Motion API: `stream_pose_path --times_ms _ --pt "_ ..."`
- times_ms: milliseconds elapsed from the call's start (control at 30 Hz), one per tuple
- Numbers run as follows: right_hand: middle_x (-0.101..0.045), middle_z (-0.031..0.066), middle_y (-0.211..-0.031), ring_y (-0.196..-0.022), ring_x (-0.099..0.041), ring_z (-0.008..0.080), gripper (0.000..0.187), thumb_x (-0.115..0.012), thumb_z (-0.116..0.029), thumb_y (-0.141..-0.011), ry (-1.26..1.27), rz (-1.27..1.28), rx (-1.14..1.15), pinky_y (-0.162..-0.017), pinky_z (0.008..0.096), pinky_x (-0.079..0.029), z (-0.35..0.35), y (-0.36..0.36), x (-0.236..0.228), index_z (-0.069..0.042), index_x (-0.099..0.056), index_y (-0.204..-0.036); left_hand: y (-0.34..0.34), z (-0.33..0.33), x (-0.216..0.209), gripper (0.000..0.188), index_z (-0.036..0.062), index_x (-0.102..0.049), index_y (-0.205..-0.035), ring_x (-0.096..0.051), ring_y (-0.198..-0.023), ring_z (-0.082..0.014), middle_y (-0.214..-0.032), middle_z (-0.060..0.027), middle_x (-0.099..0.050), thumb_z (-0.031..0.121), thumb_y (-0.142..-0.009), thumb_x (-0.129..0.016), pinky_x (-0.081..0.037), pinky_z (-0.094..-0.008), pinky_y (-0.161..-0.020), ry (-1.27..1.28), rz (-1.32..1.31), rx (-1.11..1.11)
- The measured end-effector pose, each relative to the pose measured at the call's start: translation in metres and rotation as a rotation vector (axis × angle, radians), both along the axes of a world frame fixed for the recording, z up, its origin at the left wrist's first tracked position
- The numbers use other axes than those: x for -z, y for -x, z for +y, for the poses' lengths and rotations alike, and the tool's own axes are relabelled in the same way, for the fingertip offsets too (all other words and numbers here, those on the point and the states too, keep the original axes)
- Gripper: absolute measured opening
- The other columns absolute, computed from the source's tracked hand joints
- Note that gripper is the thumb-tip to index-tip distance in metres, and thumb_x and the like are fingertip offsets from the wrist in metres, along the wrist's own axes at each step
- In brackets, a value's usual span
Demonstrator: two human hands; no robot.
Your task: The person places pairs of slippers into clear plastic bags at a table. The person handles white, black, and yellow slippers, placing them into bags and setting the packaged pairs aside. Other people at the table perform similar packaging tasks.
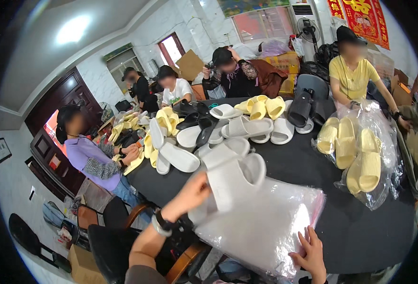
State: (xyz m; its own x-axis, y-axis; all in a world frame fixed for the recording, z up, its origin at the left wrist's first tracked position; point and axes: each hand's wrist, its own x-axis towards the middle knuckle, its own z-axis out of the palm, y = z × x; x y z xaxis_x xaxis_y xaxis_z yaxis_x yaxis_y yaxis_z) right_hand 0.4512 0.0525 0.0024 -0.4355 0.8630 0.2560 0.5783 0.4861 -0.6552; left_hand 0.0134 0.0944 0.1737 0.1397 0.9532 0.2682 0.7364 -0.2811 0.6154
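Observation:
My left hand (pixel 193 193) is closed at the near left edge of a pair of light grey slippers (pixel 225 187), which look slightly smeared by motion. The slippers lie over the far left part of a stack of clear plastic bags (pixel 265 222) at the table's near edge. My right hand (pixel 311 253) rests with spread fingers on the bags' near right corner. Just beyond, several loose grey slippers (pixel 180 158) are piled up. Part of my left hand's fingers is hidden behind the slipper edge.
Yellow slippers (pixel 345 142) lie in clear plastic at the right of the dark table (pixel 308 165). Black slippers (pixel 300 109) and more yellow ones lie farther back. A person in purple (pixel 88 154) works at the left; others sit around the far side. An armchair (pixel 119 236) stands at lower left.

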Motion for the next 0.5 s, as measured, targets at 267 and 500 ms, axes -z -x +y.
stream_pose_path --times_ms 267,500 --pt "-0.046 0.0234 -0.147 -0.139 -0.038 0.0418 0.056 -0.078 -0.042 -0.072 0.069 -0.038 0.024 -0.108 0.0494 -0.031 -0.003 0.014 -0.011 -0.017 -0.072 -0.121 0.227 0.172 -0.038 0.038 -0.0005 -0.059 -0.124 -0.063 -0.094 -0.0203 -0.104 -0.0091 -0.068 0.009 -0.087 -0.061 -0.05 -0.0326 -0.084 -0.109 0.243 -0.3" --pt "-0.046 0.024 -0.147 -0.14 -0.037 0.0418 0.056 -0.078 -0.039 -0.071 0.075 -0.036 0.061 -0.108 0.048 -0.031 -0.003 0.015 -0.014 -0.018 -0.071 -0.123 0.248 0.258 -0.031 0.071 -0.0045 -0.046 -0.138 -0.035 -0.138 -0.0452 -0.147 -0.0311 -0.038 0.019 -0.078 -0.074 -0.03 -0.0451 -0.116 -0.281 0.461 -0.515"
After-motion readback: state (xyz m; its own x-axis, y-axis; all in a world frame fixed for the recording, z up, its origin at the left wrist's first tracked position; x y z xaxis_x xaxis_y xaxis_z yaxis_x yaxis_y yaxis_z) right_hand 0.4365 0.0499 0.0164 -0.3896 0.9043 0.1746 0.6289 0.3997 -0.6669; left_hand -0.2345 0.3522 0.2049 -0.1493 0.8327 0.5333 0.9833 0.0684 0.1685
